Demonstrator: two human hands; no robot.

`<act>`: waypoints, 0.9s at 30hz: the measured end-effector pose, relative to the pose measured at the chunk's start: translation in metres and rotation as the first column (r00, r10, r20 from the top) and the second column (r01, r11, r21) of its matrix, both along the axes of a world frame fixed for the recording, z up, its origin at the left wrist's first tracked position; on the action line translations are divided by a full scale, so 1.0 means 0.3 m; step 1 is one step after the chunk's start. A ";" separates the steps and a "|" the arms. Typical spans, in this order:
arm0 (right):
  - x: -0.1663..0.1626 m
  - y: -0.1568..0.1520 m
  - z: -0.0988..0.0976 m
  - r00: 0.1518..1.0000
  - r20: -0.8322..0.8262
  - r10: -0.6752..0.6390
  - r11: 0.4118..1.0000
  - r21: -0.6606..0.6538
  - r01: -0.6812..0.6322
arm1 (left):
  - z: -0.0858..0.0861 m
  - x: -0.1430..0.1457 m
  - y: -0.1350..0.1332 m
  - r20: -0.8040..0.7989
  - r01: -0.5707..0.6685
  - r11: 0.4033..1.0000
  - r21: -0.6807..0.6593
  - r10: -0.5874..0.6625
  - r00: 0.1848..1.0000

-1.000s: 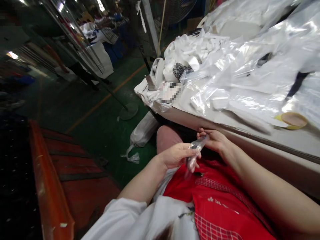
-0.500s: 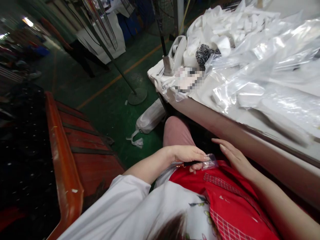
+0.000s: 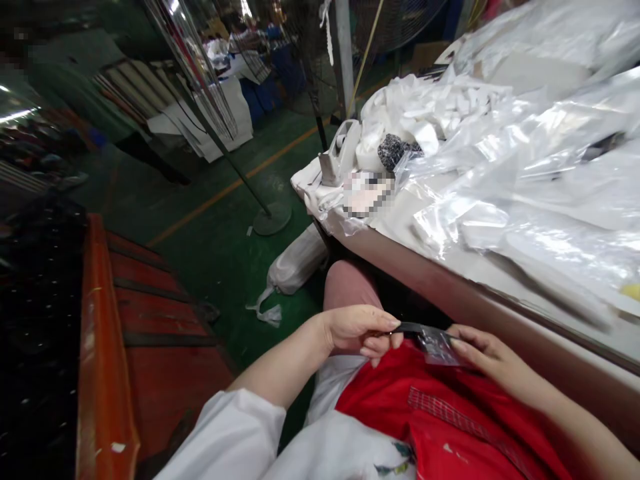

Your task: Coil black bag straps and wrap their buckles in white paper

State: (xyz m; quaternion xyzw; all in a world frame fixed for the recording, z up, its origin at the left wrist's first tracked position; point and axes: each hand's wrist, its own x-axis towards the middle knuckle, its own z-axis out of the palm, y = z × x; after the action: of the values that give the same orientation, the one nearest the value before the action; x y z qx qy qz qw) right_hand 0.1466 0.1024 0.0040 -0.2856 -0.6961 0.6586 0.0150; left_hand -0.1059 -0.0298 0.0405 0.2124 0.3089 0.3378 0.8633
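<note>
Over my lap, my left hand (image 3: 363, 331) pinches one end of a narrow black strap (image 3: 411, 327) between thumb and fingers. The strap's other part runs into a small clear plastic bag (image 3: 439, 347). At the bag's far side my right hand (image 3: 487, 350) is closed, thumb and fingers gripping its edge. How much of the strap lies inside the bag is hard to make out. A red apron (image 3: 390, 393) with checked trim lies beneath both hands.
A white-topped table (image 3: 400, 250) stands ahead and right, heaped with clear plastic sheets (image 3: 500, 180) and white strips (image 3: 440, 100). An orange-red cart (image 3: 165, 373) holds dark cloth at left. A white bundle (image 3: 300, 260) and a stand's round base (image 3: 271, 219) are on the green floor.
My right hand has closed on the plastic bag, where it was open and apart before. My left hand has shifted slightly left, and more of the black strap shows between the hands.
</note>
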 end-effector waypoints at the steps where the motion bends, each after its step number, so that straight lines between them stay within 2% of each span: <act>1: -0.010 -0.010 -0.002 0.998 -0.028 0.051 0.999 0.018 -0.051 | 0.005 0.006 0.013 0.071 -0.076 0.997 -0.004 0.077 0.995; 4: -0.068 -0.061 0.004 0.980 -0.095 0.174 0.981 0.102 -0.164 | 0.029 0.039 0.063 0.249 -0.340 0.938 -0.071 0.347 0.904; 7: -0.143 -0.123 0.032 0.973 -0.115 0.200 0.976 0.106 -0.188 | 0.050 0.087 0.120 0.244 -0.615 0.781 -0.108 0.621 0.745; 9: -0.176 -0.155 0.062 0.971 -0.123 0.207 0.978 0.056 -0.201 | 0.052 0.121 0.150 0.187 -0.728 0.685 -0.008 0.717 0.672; 11: -0.183 -0.172 0.100 0.971 -0.143 0.194 0.981 -0.001 -0.196 | 0.046 0.151 0.166 0.037 -0.751 0.622 0.224 0.764 0.644; 12: -0.177 -0.173 0.121 0.972 -0.159 0.176 0.982 -0.036 -0.184 | 0.042 0.163 0.167 -0.097 -0.694 0.607 0.387 0.775 0.624; 13: -0.166 -0.167 0.144 0.974 -0.171 0.149 0.983 -0.081 -0.165 | 0.039 0.174 0.162 -0.253 -0.570 0.608 0.553 0.774 0.581; 14: -0.152 -0.153 0.165 0.979 -0.172 0.110 0.981 -0.139 -0.135 | 0.038 0.182 0.152 -0.397 -0.385 0.617 0.687 0.762 0.512; 15: -0.136 -0.132 0.185 0.986 -0.160 0.054 0.975 -0.206 -0.086 | 0.039 0.189 0.139 -0.504 -0.174 0.618 0.767 0.747 0.432; 17: -0.103 -0.072 0.211 0.992 -0.102 -0.079 0.949 -0.314 0.043 | 0.050 0.200 0.108 -0.609 0.177 0.587 0.790 0.719 0.336; 18: -0.088 -0.038 0.215 0.988 -0.065 -0.138 0.942 -0.318 0.110 | 0.058 0.205 0.092 -0.625 0.264 0.567 0.780 0.708 0.330; 19: -0.074 -0.005 0.214 0.982 -0.042 -0.184 0.950 -0.266 0.166 | 0.067 0.210 0.078 -0.635 0.299 0.561 0.772 0.693 0.341; 21: -0.047 0.045 0.198 0.967 -0.062 -0.247 0.969 0.006 0.247 | 0.080 0.221 0.056 -0.655 0.245 0.615 0.749 0.634 0.412; 23: -0.022 0.058 0.173 0.962 -0.152 -0.228 0.912 0.314 0.265 | 0.083 0.237 0.043 -0.606 0.042 0.734 0.678 0.526 0.596; 25: -0.007 0.035 0.143 0.975 -0.194 -0.103 0.871 0.456 0.183 | 0.083 0.252 0.041 -0.382 -0.220 0.834 0.506 0.445 0.810; 26: -0.007 0.015 0.126 0.982 -0.186 -0.031 0.875 0.470 0.117 | 0.085 0.256 0.046 -0.222 -0.330 0.855 0.400 0.440 0.870; 27: -0.014 -0.008 0.109 0.985 -0.166 0.039 0.884 0.465 0.044 | 0.090 0.259 0.055 -0.070 -0.415 0.854 0.315 0.457 0.887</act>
State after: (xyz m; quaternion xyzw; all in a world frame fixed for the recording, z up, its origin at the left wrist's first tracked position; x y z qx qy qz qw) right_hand 0.1423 0.1000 0.0365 -0.2169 -0.8297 0.4938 0.1437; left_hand -0.0283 -0.0133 0.0675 0.2847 0.3565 0.5507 0.6990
